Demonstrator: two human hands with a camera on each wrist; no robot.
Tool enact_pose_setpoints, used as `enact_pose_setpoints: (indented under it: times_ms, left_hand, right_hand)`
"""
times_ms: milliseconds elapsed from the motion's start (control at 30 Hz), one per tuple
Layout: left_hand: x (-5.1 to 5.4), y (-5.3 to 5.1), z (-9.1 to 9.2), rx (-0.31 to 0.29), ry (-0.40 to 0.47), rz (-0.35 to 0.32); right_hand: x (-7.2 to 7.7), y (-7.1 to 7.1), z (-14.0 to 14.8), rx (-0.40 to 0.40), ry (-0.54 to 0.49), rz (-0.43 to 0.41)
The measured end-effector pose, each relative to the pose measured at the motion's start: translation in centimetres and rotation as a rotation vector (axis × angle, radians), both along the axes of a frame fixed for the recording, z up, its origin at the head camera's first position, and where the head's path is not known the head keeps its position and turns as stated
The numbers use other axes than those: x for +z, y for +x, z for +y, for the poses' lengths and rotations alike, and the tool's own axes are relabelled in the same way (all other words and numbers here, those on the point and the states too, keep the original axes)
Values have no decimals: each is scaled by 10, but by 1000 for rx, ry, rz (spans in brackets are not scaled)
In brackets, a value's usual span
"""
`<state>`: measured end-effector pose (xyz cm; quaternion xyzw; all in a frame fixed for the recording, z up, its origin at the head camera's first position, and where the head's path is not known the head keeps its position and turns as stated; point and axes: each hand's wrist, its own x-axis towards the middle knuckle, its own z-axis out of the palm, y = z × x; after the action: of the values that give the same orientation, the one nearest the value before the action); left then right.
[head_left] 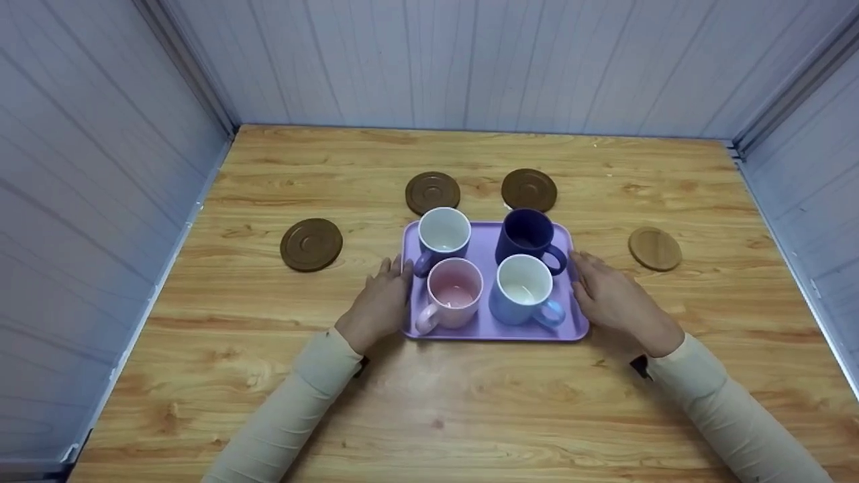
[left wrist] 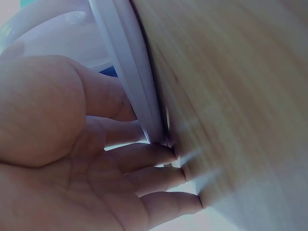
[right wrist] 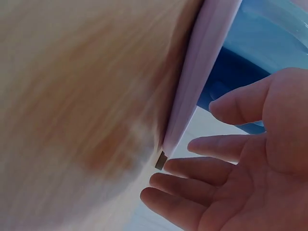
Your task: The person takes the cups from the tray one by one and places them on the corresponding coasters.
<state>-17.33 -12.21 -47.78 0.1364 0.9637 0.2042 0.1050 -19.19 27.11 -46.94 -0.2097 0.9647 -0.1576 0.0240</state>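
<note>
A purple tray point(head_left: 486, 332) lies on the wooden table with a mug near each corner: purple with a white inside point(head_left: 444, 231), dark blue point(head_left: 528, 231), pink point(head_left: 456, 292) and light blue point(head_left: 520, 295). My left hand point(head_left: 381, 305) touches the tray's left side; in the left wrist view the hand point(left wrist: 82, 139) has its thumb at the rim point(left wrist: 130, 62) and its fingers nearly straight, tips low by the table. At the right side is my right hand point(head_left: 621, 305). The right wrist view shows that hand point(right wrist: 240, 159) with fingers extended and spread beside the rim point(right wrist: 197, 72).
Two dark brown coasters point(head_left: 433, 192) point(head_left: 529, 190) lie behind the tray. Another dark coaster point(head_left: 311, 245) is at the left, and a lighter wooden one point(head_left: 655, 249) at the right. Pale panels point(head_left: 436, 67) stand behind the table and along both sides.
</note>
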Motion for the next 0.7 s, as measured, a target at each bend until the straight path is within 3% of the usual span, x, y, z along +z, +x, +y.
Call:
enact_pose_setpoints:
  times_ms: [333, 700]
  left_hand:
    - [0, 0, 0, -6, -12, 20]
    - [0, 1, -1, -12, 3, 31]
  right_hand:
    - [-8, 4, -3, 36, -21, 12]
    - [-10, 5, -3, 86, -6, 101]
